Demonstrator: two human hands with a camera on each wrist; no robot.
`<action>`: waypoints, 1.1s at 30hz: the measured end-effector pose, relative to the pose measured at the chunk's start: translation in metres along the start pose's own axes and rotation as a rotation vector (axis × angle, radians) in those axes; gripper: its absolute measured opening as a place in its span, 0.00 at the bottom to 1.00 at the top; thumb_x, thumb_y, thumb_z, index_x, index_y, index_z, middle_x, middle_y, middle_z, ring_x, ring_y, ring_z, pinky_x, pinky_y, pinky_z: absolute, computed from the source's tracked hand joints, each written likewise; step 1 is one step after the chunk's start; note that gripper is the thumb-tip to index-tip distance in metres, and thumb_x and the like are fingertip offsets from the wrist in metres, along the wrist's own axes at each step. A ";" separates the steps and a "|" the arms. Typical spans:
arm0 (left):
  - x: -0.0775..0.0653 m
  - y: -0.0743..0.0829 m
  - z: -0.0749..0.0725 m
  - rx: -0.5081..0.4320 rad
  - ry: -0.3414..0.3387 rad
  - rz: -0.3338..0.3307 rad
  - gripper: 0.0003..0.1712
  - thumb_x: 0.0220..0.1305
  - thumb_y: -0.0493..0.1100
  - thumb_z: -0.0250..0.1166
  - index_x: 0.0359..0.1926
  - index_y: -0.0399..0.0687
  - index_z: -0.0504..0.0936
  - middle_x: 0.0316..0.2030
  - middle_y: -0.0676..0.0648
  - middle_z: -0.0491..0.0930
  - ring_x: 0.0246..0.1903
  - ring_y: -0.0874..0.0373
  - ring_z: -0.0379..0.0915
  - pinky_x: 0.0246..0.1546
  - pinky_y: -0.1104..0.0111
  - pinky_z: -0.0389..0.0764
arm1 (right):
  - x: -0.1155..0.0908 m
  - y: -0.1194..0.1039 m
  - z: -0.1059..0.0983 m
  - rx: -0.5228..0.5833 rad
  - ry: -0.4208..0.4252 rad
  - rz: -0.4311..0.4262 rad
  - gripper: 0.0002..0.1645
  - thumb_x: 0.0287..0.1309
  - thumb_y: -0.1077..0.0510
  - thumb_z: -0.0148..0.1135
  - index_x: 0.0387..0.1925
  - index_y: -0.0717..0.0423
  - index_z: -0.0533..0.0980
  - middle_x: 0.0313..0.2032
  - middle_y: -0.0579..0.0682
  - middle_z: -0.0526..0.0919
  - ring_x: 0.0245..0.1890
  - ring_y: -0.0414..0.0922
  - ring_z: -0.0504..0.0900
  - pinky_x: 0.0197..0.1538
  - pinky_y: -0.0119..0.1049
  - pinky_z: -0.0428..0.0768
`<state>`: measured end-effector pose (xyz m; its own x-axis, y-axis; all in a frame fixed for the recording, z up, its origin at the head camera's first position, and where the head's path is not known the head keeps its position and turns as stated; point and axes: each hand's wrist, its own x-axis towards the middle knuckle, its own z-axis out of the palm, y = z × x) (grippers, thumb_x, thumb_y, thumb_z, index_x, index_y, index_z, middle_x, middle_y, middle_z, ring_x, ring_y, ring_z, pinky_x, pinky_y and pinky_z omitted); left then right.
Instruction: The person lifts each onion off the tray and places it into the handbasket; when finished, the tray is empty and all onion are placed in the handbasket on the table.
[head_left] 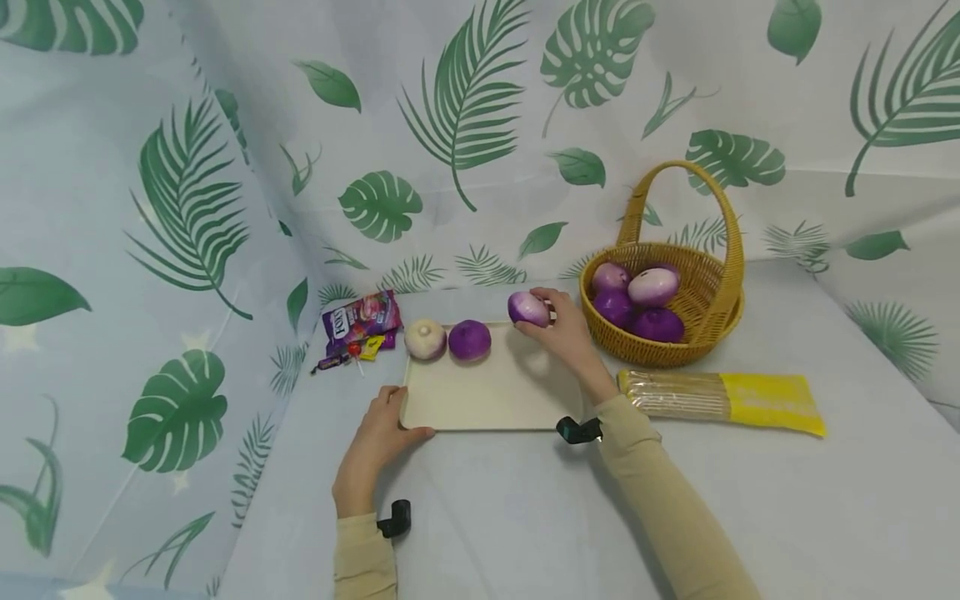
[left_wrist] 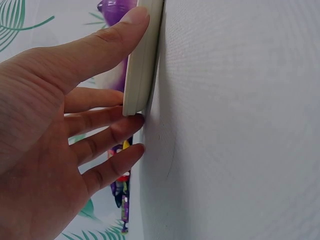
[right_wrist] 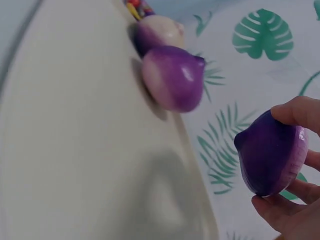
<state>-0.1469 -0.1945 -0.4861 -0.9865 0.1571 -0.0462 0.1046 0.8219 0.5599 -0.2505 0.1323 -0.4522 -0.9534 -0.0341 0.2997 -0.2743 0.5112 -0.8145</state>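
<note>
My right hand holds a purple-and-white onion over the back right part of a cream tray. In the right wrist view, thumb and fingers grip the onion round its sides, its pointed tip facing the tray. My left hand holds the tray's front left corner, thumb along the front edge and fingers at the left side. The left wrist view shows the thumb on the tray's wall. A whitish onion and a purple onion sit side by side at the tray's back left.
A wicker basket with a tall handle stands at the back right, several onions inside. In front of it lies a long pack with a yellow end. Left of the tray are a candy bag, a lollipop and small wrapped sweets.
</note>
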 end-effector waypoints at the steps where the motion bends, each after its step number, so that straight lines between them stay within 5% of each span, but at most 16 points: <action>1: 0.000 0.000 0.000 -0.005 0.001 0.001 0.50 0.47 0.57 0.74 0.65 0.38 0.65 0.60 0.42 0.64 0.58 0.46 0.62 0.59 0.52 0.65 | 0.000 -0.001 -0.006 0.008 0.012 0.007 0.39 0.47 0.48 0.73 0.61 0.52 0.69 0.53 0.53 0.73 0.52 0.50 0.73 0.52 0.45 0.74; 12: 0.000 0.002 -0.004 -0.024 -0.001 0.004 0.49 0.48 0.57 0.74 0.66 0.37 0.64 0.60 0.41 0.64 0.58 0.44 0.62 0.59 0.51 0.65 | -0.002 0.004 -0.075 0.028 0.193 0.091 0.41 0.48 0.41 0.70 0.62 0.48 0.67 0.56 0.51 0.72 0.54 0.49 0.71 0.57 0.47 0.70; 18: 0.001 0.000 -0.002 -0.030 -0.010 0.002 0.50 0.48 0.57 0.74 0.66 0.38 0.64 0.61 0.42 0.63 0.59 0.45 0.61 0.59 0.51 0.65 | -0.006 0.020 -0.099 -0.014 0.222 0.175 0.43 0.50 0.40 0.68 0.64 0.49 0.65 0.59 0.54 0.70 0.57 0.53 0.71 0.58 0.52 0.70; 33: 0.001 -0.002 -0.001 -0.025 -0.009 -0.007 0.50 0.48 0.58 0.73 0.67 0.39 0.64 0.61 0.43 0.64 0.59 0.46 0.61 0.59 0.51 0.65 | -0.009 0.034 -0.123 -0.133 0.413 0.303 0.37 0.54 0.50 0.64 0.65 0.54 0.64 0.60 0.60 0.63 0.59 0.55 0.64 0.62 0.50 0.63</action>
<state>-0.1486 -0.1971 -0.4863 -0.9860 0.1564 -0.0572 0.0947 0.8093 0.5797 -0.2364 0.2555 -0.4220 -0.8514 0.4595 0.2531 0.0498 0.5510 -0.8330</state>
